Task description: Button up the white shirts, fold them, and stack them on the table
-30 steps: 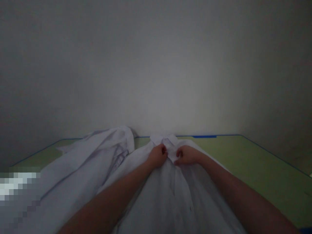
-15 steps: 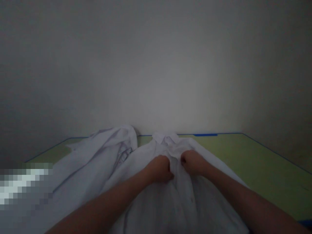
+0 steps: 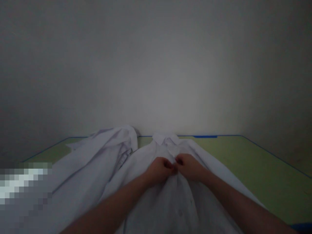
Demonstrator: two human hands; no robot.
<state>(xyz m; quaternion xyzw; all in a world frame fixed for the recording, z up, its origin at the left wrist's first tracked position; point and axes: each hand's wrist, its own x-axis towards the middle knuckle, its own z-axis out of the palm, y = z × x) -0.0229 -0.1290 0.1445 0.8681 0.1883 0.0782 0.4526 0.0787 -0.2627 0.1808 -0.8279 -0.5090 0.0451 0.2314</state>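
A white shirt (image 3: 180, 195) lies front up across the middle of the green tabletop (image 3: 248, 169), its collar (image 3: 159, 139) at the far edge and its body running down toward the near edge. Below the collar, the left hand (image 3: 159, 170) and the right hand (image 3: 191, 167) meet over the front opening, fingertips closed and pinching the cloth; the exact bit between them is too dark to make out. A button (image 3: 180, 213) shows farther down the front. The left forearm (image 3: 109, 204) and the right forearm (image 3: 239, 198) cross the shirt from the near side and hide parts of it.

A crumpled white garment (image 3: 85, 169) takes up much of the tabletop's left side — it reaches to the far edge and lies right alongside the shirt, with a small green gap between them near that edge. A pixelated patch blots out the near left. Blue edging (image 3: 231, 135) lines the far edge, with a thicker blue strip (image 3: 205, 136) right of the collar. Behind rises a plain grey wall (image 3: 170, 81).
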